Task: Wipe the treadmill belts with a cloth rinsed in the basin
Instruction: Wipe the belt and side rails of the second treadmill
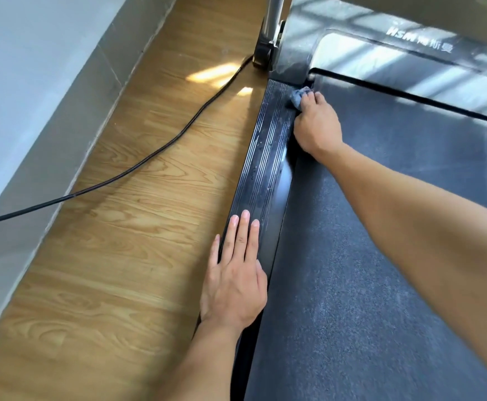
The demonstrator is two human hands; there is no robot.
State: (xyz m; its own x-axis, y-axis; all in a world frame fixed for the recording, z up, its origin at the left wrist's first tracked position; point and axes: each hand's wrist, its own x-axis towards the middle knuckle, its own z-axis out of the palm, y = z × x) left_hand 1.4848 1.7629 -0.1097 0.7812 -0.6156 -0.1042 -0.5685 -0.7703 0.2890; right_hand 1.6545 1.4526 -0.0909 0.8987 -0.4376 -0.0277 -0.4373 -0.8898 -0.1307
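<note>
- Right hand (317,123) curls its fingers round the grey cloth (298,96) and presses it down at upper centre, where the side rail (268,157) meets the belt (381,227) below the motor cover (352,33).
- Left hand (236,279) lies flat on the rail at lower centre, fingers straight and close together.
- Rail ribs show pale specks; belt looks dusty grey across most of its width.
- Judgement: wiping appears at an early stage; most of the belt is left. Basin not in view.

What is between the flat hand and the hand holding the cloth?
Head view: only bare ribbed side rail runs from the left hand to the right hand gripping the cloth.
</note>
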